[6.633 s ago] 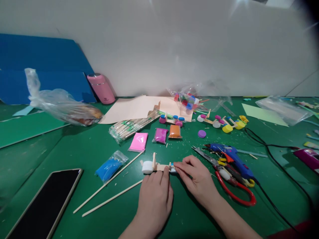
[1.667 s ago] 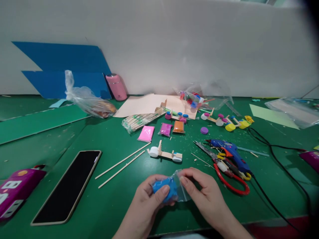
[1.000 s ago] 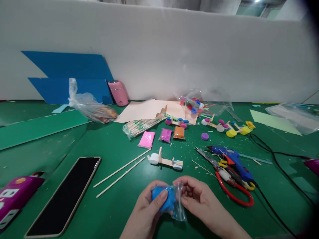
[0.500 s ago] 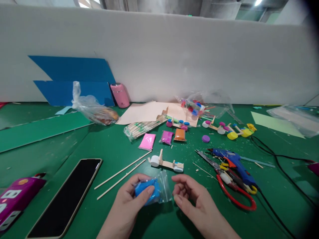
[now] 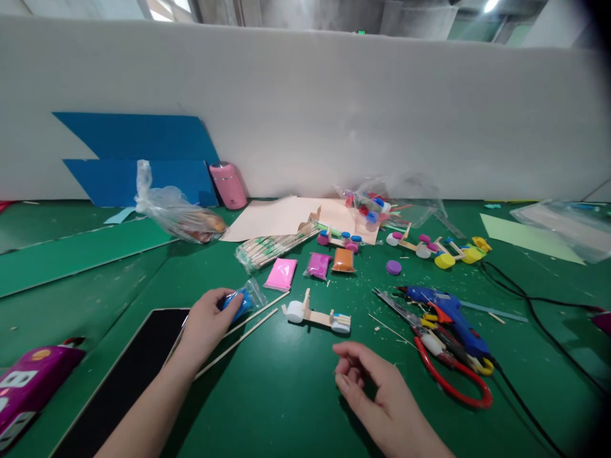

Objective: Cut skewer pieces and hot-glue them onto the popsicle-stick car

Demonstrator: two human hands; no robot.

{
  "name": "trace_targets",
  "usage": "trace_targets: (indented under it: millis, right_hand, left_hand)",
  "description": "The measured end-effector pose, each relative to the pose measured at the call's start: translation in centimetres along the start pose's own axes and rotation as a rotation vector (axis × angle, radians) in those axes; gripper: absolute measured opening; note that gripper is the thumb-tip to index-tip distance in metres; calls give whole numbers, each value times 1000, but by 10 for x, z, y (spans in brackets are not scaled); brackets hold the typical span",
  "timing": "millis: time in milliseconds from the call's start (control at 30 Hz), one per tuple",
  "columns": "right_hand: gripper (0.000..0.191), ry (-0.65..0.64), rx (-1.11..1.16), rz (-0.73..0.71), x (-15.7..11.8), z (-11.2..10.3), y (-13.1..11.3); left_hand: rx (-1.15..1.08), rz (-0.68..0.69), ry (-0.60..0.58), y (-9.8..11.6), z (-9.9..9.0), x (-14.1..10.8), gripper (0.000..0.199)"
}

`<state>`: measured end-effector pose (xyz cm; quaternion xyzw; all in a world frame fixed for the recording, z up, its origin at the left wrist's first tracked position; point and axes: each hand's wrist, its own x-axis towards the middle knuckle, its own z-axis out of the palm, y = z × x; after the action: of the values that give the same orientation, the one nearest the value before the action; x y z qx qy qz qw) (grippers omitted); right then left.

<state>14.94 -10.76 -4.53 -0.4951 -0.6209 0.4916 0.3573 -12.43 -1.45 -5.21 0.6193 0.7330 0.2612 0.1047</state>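
Fingers of my left hand (image 5: 208,324) are closed on the blue clay packet (image 5: 241,304), above two thin wooden sticks (image 5: 255,326) and beside the black phone (image 5: 126,375). My right hand (image 5: 370,388) has its fingers curled but apart, with nothing in them, over the green table (image 5: 286,407). Between and beyond the hands stands a small wooden car (image 5: 319,316) with white wheels. Behind it lie a pink packet (image 5: 281,273), a purple packet (image 5: 318,265) and an orange packet (image 5: 344,260).
At the right lie red-handled scissors (image 5: 449,375) and a blue glue gun (image 5: 449,312) with a black cord. Finished toy cars (image 5: 415,245) and bundled sticks (image 5: 274,245) are farther back. A purple case (image 5: 35,381) is at the left edge.
My left hand has carried the blue packet left and away from me, from in front of the car to over the sticks. My right hand has hardly moved.
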Motion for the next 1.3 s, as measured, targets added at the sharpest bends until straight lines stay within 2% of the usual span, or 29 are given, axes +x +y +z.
trace_targets:
  millis: [67,167,333,400,567,667,733,833,867,900,1000,1067,1133,1233,1300]
  right_hand:
    - [23,13,-33,-22,-1,0,3]
    - [22,50,-81,-82,-1,2,4]
    - [21,84,-123,-121,-2,2,2]
    - [21,81,-143,-129,-4,2,3]
    - [22,64,-163,-96,-7,1,4]
    - [22,48,-157,-84,-9,1,4]
    - [23,40,-157,-79,-9,0,4]
    - [22,57,-154,-93,-8,0,4]
    - [22,76,-148,-107,-8,1,4]
    - [23,98,-145,-128,-7,2,3]
    - [34,199,-166,-244,-5,7,-1]
    - [44,258,-199,-342,-4,11,-4]
    - [41,283,-217,-427,-4,14,-6]
    - [29,265,-216,-470,-4,11,-7]
    - [24,270,-196,-426,-5,5,-8]
  left_hand:
    - [109,64,31,5,2,1,36]
    - [246,148,74,25,7,4,36]
    - [353,270,-27,67,25,20,38]
    - [381,269,-53,78,34,27,43]
    - [395,221,-68,89,48,39,36]
    - [357,205,-35,92,46,41,34]
    - [327,194,9,94,37,39,39]
    - [186,138,116,99,14,24,61]
    - [-60,69,175,101,6,15,69]
    - [-299,-2,172,104,-1,3,73]
    - [-906,-225,-66,114,-12,-44,70]
    - [-1108,-400,-254,119,-8,-77,70]
    - [-1239,-524,-333,123,1,-103,66]
    - [-1311,-564,-422,123,10,-124,44]
    - [-1221,-445,-435,118,9,-125,29]
